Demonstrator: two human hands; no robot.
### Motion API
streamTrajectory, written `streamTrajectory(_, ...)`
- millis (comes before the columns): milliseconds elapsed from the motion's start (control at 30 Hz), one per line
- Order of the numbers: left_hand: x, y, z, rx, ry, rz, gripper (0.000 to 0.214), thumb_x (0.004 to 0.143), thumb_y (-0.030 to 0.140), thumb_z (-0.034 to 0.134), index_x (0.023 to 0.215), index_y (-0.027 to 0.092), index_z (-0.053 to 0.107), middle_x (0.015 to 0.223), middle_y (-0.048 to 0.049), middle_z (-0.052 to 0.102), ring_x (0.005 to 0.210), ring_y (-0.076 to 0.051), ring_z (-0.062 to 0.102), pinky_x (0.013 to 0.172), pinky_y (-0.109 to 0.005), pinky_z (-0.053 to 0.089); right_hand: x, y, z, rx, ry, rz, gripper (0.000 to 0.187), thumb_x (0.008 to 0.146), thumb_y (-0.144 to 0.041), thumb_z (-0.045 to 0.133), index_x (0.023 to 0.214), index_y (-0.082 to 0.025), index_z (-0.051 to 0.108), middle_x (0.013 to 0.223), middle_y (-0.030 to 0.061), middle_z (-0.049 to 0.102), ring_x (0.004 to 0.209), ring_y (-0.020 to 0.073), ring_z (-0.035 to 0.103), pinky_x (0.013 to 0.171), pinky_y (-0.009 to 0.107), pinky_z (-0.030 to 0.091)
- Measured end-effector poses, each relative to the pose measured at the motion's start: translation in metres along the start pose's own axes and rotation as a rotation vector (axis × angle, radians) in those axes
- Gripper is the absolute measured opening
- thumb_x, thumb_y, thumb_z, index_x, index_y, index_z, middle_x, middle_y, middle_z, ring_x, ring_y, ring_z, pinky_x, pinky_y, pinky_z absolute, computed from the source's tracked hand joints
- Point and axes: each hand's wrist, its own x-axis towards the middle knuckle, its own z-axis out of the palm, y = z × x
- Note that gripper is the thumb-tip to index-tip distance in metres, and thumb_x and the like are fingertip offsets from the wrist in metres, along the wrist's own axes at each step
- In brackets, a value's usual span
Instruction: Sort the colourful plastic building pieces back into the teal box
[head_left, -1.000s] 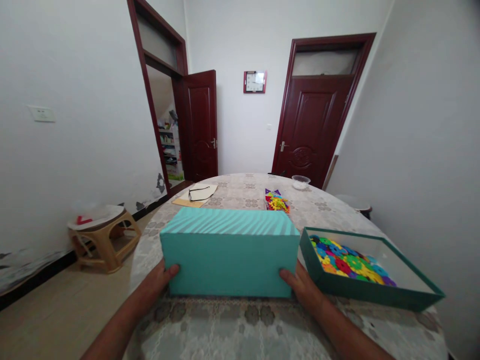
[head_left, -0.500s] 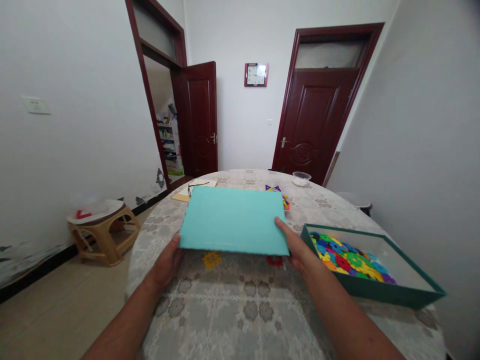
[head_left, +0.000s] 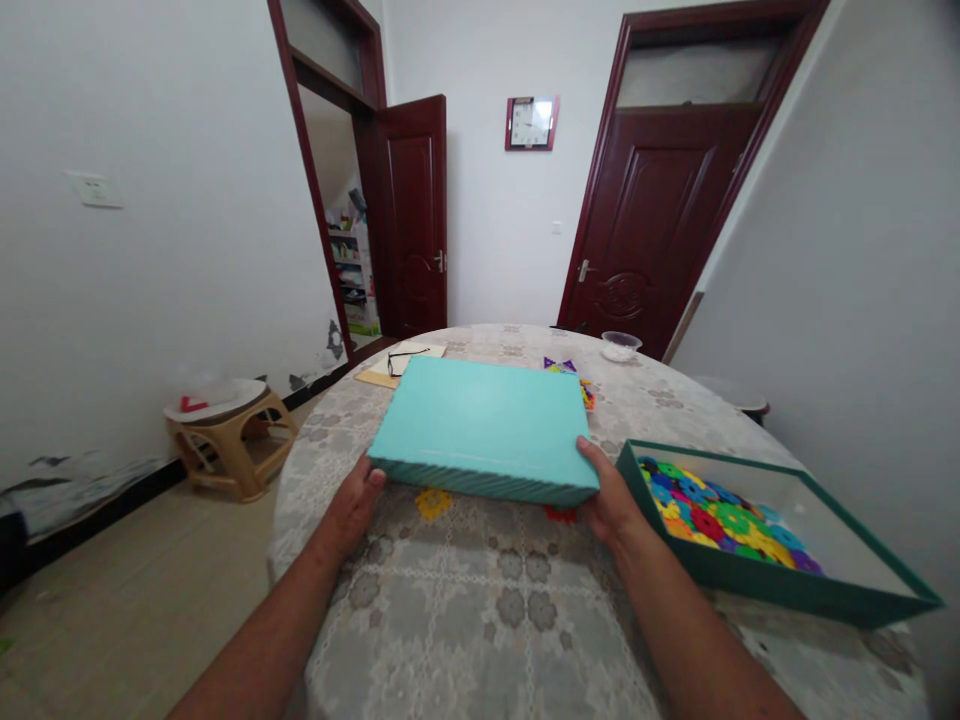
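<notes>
Left hand (head_left: 358,505) and right hand (head_left: 609,500) grip opposite short ends of a turquoise box (head_left: 484,425), thumbs showing, other fingers mostly hidden. Box is over the desk (head_left: 450,640), near edge above a yellow piece (head_left: 433,503) and red piece (head_left: 560,514); contact below can't be told. Probably light, stiff card, smooth enough to slip, dentable if squeezed; ends look the best hold. Beyond: glasses (head_left: 405,356) on paper.

This looks like a home. A flowered tablecloth (head_left: 480,610) lies near; a clock (head_left: 532,124) hangs on the far wall (head_left: 484,230).
</notes>
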Motion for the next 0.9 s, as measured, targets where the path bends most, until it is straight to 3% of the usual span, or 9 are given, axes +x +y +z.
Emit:
streamTrajectory(100,0.0,0.006,0.001,0.069,-0.019,0.043,0.098,0.089,0.084,0.052,0.155,0.011,0.049,0.159,-0.0179,0.055,0.154,-0.038,0.041,0.13,-0.05,0.031,-0.001,-0.002,0.007,0.071,0.024,-0.012,0.044,0.091,-0.041,0.071,0.126,-0.015,0.07,0.11,0.0105,0.082,0.096,0.0268,0.08,0.09,0.039,0.066)
streamTrajectory(300,0.003,0.0,0.01,-0.015,-0.008,-0.081,0.09,0.09,0.066,0.064,0.16,0.016,0.04,0.158,-0.0172,0.056,0.147,-0.036,0.052,0.123,-0.049,0.043,-0.003,-0.003,0.017,0.135,0.055,-0.006,0.045,0.092,-0.041,0.069,0.13,-0.015,0.069,0.106,0.0085,0.083,0.096,0.0277,0.08,0.091,0.042,0.067)
streamTrajectory(433,0.006,-0.012,0.012,-0.109,0.005,-0.097,0.092,0.09,0.063,0.066,0.164,0.019,0.033,0.164,-0.0187,0.047,0.149,-0.032,0.05,0.125,-0.049,0.039,-0.004,-0.008,0.023,0.134,0.062,-0.018,0.046,0.092,-0.043,0.069,0.131,-0.017,0.069,0.109,0.0073,0.083,0.095,0.0271,0.079,0.091,0.042,0.067)
streamTrajectory(567,0.005,-0.019,0.011,0.088,0.055,-0.112,0.095,0.088,0.062,0.072,0.164,0.019,0.036,0.167,-0.0191,0.043,0.153,-0.038,0.043,0.128,-0.056,0.031,-0.004,-0.014,0.031,0.133,0.049,-0.04,0.047,0.092,-0.043,0.066,0.133,-0.018,0.067,0.105,0.0066,0.083,0.094,0.0283,0.08,0.092,0.045,0.066)
streamTrajectory(733,0.001,-0.017,0.016,0.217,0.074,-0.003,0.092,0.087,0.059,0.072,0.16,0.011,0.041,0.163,-0.0247,0.045,0.151,-0.04,0.043,0.128,-0.056,0.029,-0.009,-0.024,0.039,0.102,0.079,-0.032,0.045,0.092,-0.043,0.067,0.13,-0.019,0.068,0.098,0.0049,0.084,0.091,0.0287,0.08,0.093,0.047,0.066)
streamTrajectory(900,-0.002,-0.018,0.023,0.271,0.043,0.091,0.082,0.089,0.055,0.071,0.156,0.015,0.046,0.159,-0.0236,0.047,0.148,-0.04,0.045,0.126,-0.056,0.033,-0.014,-0.036,0.036,0.1,0.09,-0.111,0.041,0.091,-0.038,0.067,0.127,-0.02,0.07,0.104,0.0038,0.083,0.098,0.028,0.079,0.095,0.044,0.066)
